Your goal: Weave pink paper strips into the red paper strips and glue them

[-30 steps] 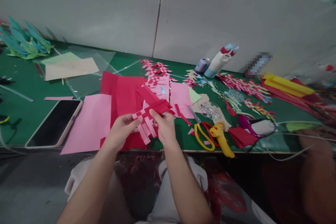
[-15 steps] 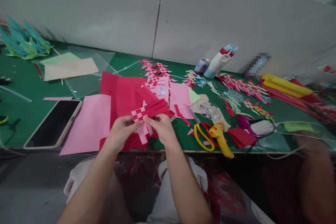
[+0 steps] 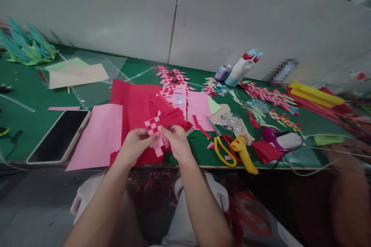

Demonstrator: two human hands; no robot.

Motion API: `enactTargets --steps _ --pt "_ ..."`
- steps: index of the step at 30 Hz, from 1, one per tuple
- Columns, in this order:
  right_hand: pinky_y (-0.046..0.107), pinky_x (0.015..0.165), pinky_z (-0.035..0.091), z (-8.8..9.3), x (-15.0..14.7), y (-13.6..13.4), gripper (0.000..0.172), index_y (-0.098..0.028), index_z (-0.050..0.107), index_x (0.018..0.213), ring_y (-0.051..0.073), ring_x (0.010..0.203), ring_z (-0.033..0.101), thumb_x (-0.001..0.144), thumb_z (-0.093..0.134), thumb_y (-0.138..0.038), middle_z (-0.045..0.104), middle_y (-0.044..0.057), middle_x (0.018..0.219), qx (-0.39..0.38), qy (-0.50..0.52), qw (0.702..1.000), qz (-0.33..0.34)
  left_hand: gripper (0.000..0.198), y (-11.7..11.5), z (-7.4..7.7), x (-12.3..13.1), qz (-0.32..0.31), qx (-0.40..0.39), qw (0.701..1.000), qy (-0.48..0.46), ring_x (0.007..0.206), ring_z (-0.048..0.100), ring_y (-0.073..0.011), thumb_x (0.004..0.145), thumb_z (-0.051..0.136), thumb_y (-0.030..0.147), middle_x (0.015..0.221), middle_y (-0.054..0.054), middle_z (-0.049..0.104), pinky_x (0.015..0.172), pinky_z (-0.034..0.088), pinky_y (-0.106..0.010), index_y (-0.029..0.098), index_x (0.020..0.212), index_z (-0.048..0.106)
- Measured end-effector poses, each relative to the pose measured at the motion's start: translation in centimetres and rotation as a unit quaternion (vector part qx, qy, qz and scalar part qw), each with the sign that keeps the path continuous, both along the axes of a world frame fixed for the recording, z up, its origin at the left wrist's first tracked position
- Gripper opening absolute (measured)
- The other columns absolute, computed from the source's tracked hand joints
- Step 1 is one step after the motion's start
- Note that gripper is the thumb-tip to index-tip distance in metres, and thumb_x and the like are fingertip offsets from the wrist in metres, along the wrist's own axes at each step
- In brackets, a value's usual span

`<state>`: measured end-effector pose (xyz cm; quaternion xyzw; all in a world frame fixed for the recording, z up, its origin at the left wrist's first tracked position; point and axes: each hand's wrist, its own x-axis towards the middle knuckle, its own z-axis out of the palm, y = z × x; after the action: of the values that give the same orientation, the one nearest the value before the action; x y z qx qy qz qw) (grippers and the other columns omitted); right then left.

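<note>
Between my hands is a woven paper piece (image 3: 153, 124) with a pink and red checker pattern, and loose strip ends stick out of it. My left hand (image 3: 136, 144) pinches its left lower side with thumb and fingers. From the right, my right hand (image 3: 177, 141) pinches the piece near the strip ends, thumb tip close to the other thumb. Some fingertips are hidden behind the paper. Beneath lies a large red paper sheet (image 3: 136, 96). A pink paper sheet (image 3: 104, 131) is left of my left hand. Red paper strips (image 3: 174, 114) reach out just above my right hand.
Left stands a phone (image 3: 59, 137) lying flat. To the right are scissors (image 3: 222, 150), a yellow-handled tool (image 3: 245, 154), a plastic bag of small clear pieces (image 3: 232, 121) and a white bottle (image 3: 242, 67). Finished-looking woven strips (image 3: 174, 81) lie behind. Another person's arm (image 3: 348, 185) is at far right.
The woven piece has turned slightly in my fingers, and its lower pink end now shows checks. My right hand has shifted a little; the other person's arm at far right has moved slightly.
</note>
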<state>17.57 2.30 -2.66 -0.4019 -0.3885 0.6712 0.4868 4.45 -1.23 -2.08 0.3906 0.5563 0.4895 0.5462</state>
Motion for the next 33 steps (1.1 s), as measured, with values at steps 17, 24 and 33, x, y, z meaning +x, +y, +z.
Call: enactTargets --steps 17,24,33 --pt "0.023 0.047 0.027 -0.73 0.20 0.37 0.047 -0.016 0.045 0.045 0.005 0.045 0.030 0.059 0.080 -0.043 0.034 -0.008 0.044 0.001 0.037 0.995 -0.093 0.027 -0.10 0.72 0.27 -0.005 -0.010 1.000 -0.002 0.056 0.053 -0.0088 0.055 0.082 0.035 0.061 0.001 0.065 0.055 0.042 -0.020 0.015 0.064 0.067" --pt "0.021 0.043 0.024 -0.10 0.84 0.39 0.039 -0.014 0.056 0.052 0.005 0.044 0.033 0.055 0.081 -0.044 0.042 -0.007 0.045 -0.042 -0.010 0.998 -0.040 0.022 -0.25 0.49 -0.18 -0.017 -0.004 1.000 -0.011 0.055 0.055 -0.0083 0.055 0.083 0.029 0.059 0.002 0.064 0.053 0.043 -0.018 0.016 0.063 0.067" --pt "0.022 0.044 0.024 -0.70 0.67 0.16 0.049 -0.017 0.040 0.044 0.005 0.044 0.026 0.059 0.079 -0.042 0.029 -0.008 0.045 0.015 -0.021 0.999 -0.042 0.024 -0.17 0.20 -0.33 -0.017 -0.017 1.000 -0.012 0.053 0.056 -0.0104 0.052 0.084 0.031 0.056 0.001 0.063 0.054 0.048 -0.022 0.016 0.060 0.068"
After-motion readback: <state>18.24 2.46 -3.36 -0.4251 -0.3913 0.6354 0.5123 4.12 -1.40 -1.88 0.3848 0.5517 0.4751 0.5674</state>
